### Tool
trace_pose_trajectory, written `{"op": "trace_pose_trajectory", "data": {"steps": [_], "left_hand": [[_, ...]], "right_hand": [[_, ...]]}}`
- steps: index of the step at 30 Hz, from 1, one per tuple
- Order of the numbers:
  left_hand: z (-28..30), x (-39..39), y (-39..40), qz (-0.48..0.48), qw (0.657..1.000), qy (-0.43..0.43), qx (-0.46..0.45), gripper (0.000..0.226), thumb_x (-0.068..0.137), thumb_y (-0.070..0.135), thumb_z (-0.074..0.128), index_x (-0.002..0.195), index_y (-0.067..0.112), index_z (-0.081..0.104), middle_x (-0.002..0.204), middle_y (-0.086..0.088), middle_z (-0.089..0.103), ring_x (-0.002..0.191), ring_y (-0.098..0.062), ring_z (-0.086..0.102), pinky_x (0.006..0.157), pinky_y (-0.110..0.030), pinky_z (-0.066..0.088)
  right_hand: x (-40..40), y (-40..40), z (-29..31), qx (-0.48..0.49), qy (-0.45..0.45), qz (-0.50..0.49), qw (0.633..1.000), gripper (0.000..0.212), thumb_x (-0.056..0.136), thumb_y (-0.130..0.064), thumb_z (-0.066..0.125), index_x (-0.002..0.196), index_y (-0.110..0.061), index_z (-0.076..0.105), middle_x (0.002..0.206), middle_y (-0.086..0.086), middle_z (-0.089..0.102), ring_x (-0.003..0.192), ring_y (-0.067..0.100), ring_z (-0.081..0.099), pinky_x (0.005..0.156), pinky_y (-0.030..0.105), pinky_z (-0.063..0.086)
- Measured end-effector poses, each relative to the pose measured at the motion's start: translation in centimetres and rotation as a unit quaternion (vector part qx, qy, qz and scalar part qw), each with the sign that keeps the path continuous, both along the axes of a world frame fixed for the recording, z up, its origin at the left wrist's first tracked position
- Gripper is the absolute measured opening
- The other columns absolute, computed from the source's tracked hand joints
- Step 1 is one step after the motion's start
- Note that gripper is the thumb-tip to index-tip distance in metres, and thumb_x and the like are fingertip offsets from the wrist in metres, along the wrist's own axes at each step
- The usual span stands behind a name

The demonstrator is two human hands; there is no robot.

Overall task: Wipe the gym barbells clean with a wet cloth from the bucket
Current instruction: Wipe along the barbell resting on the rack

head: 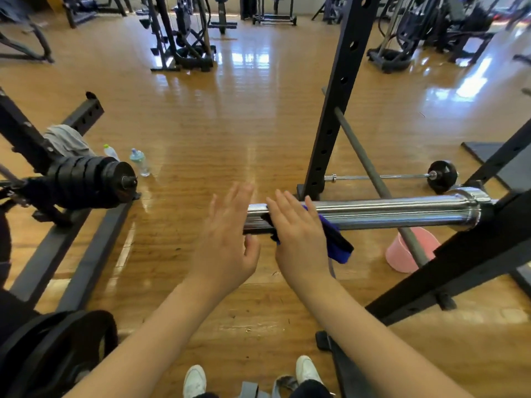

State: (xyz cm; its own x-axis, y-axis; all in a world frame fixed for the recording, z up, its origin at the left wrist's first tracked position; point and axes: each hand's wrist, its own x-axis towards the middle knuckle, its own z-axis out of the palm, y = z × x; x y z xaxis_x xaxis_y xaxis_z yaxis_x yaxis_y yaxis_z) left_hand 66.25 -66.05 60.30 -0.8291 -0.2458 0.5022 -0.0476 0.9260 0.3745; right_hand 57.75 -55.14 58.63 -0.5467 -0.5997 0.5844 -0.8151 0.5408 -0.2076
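My right hand [298,239] lies flat, fingers straight, pressing the blue cloth [336,239] onto the barbell sleeve [388,211] near its free end (cloth hangs below my fingers). My left hand [227,239] hovers open beside it, holding nothing.

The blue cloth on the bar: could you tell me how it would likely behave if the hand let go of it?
The blue cloth looks floppy: its free end hangs limp below the chrome bar. It is probably light and would likely stay draped, though on the smooth, rounded bar it could slide off. Only the right hand, fingers straight, presses it in place.
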Motion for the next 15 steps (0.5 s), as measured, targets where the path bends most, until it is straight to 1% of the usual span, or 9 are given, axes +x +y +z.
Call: {"op": "trace_pose_trajectory", "data": {"steps": [2,4,6,8,10,11,12,14,15], "left_hand": [[-0.6,2.0,-0.7,0.018,0.998,0.028,0.062,0.069,0.077,0.011,0.043,0.144,0.011,0.028,0.146,0.002,0.034,0.14,-0.014,0.023,0.117,-0.028,0.01],[-1.4,4.0,-1.5,0.028,0.992,0.04,0.114,0.064,0.079,0.01,0.044,0.142,0.016,0.031,0.146,0.001,0.036,0.141,-0.011,0.024,0.116,-0.03,0.018],[-2.1,5.3,-2.3,0.034,0.986,0.05,0.156,0.062,0.081,0.012,0.045,0.141,0.019,0.035,0.145,0.003,0.038,0.14,-0.007,0.026,0.114,-0.026,0.023],[-2.8,5.9,-2.8,0.054,0.978,0.064,0.193,0.062,0.079,0.007,0.049,0.14,0.016,0.039,0.144,0.004,0.039,0.139,-0.007,0.029,0.112,-0.018,0.025],[-3.1,5.9,-3.0,0.069,0.971,0.08,0.214,0.061,0.08,0.005,0.05,0.139,0.012,0.04,0.144,0.003,0.039,0.138,-0.009,0.03,0.112,-0.018,0.025],[-3.2,5.8,-3.0,0.068,0.972,0.087,0.207,0.058,0.081,0.006,0.048,0.139,0.01,0.04,0.144,0.001,0.039,0.139,-0.011,0.03,0.113,-0.019,0.025],[-3.3,5.8,-3.0,0.06,0.977,0.09,0.183,0.056,0.083,0.007,0.045,0.139,0.008,0.04,0.145,-0.002,0.039,0.139,-0.014,0.03,0.114,-0.022,0.024],[-3.6,5.6,-2.7,0.022,0.992,0.081,0.099,0.056,0.082,0.007,0.041,0.138,0.005,0.039,0.145,-0.01,0.04,0.14,-0.02,0.029,0.116,-0.029,0.023],[-3.8,5.3,-2.4,-0.004,0.996,0.072,0.059,0.057,0.081,0.006,0.041,0.137,0.004,0.04,0.144,-0.013,0.041,0.139,-0.023,0.03,0.115,-0.033,0.024]], "right_hand": [[1.3,-2.4,0.4,0.019,-0.01,0.049,0.999,0.066,0.055,0.011,0.078,0.118,-0.001,0.064,0.121,0.015,0.064,0.114,0.029,0.06,0.103,0.051,0.027],[2.5,-4.1,0.7,0.04,-0.015,0.078,0.996,0.067,0.053,0.008,0.081,0.117,-0.002,0.065,0.12,0.014,0.065,0.113,0.028,0.061,0.104,0.049,0.03],[3.4,-5.5,1.0,0.047,-0.024,0.103,0.993,0.063,0.057,0.005,0.081,0.118,-0.004,0.065,0.12,0.012,0.065,0.114,0.027,0.06,0.106,0.043,0.033],[4.1,-6.5,1.1,0.051,-0.034,0.118,0.991,0.061,0.063,0.002,0.079,0.121,-0.004,0.062,0.123,0.01,0.064,0.118,0.026,0.057,0.108,0.041,0.032],[4.3,-6.9,1.4,0.074,-0.039,0.103,0.991,0.071,0.063,0.002,0.079,0.129,-0.004,0.056,0.13,0.012,0.059,0.125,0.028,0.052,0.109,0.04,0.028],[4.3,-6.9,1.8,0.098,-0.045,0.087,0.99,0.078,0.063,0.002,0.079,0.135,-0.004,0.05,0.136,0.013,0.053,0.131,0.03,0.045,0.11,0.04,0.022],[4.1,-6.6,2.3,0.126,-0.051,0.067,0.988,0.084,0.066,-0.001,0.079,0.142,-0.006,0.041,0.144,0.013,0.044,0.138,0.03,0.034,0.112,0.041,0.014],[3.4,-5.7,3.4,0.197,-0.072,0.022,0.978,0.092,0.081,-0.021,0.073,0.152,-0.015,0.015,0.158,0.009,0.016,0.146,0.027,0.002,0.111,0.045,-0.007],[3.0,-5.1,3.7,0.226,-0.096,0.002,0.969,0.094,0.086,-0.032,0.067,0.153,-0.02,0.002,0.16,0.005,0.002,0.146,0.024,-0.012,0.11,0.047,-0.013]]}}
